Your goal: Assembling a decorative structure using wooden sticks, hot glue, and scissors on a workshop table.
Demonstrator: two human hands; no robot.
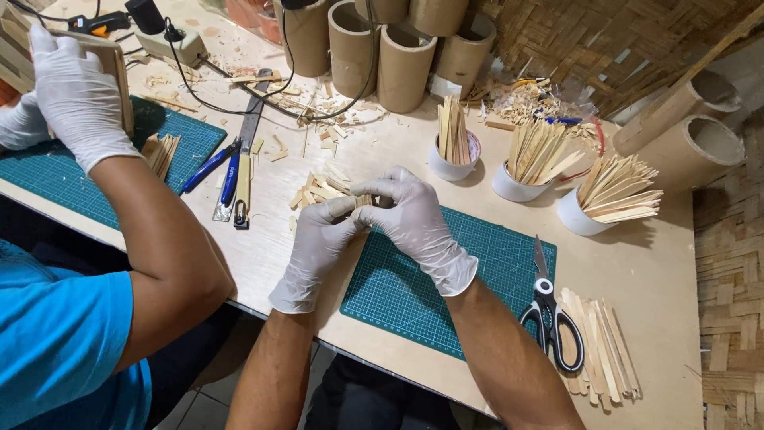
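My left hand (317,247) and my right hand (414,219), both in white gloves, meet at the far left edge of a green cutting mat (446,287). Together they pinch a small piece of wooden stick (363,201) between the fingertips. Just beyond the hands lies a pile of short wooden stick pieces (318,189). Most of the held piece is hidden by the fingers.
A co-worker in a blue shirt, gloved hand (76,95), holds a wooden piece over a second green mat (72,179) at left. Black scissors (549,314) lie on flat sticks (601,350). Three white cups of sticks (517,187), cardboard tubes (402,68), blue pliers (215,167), cables.
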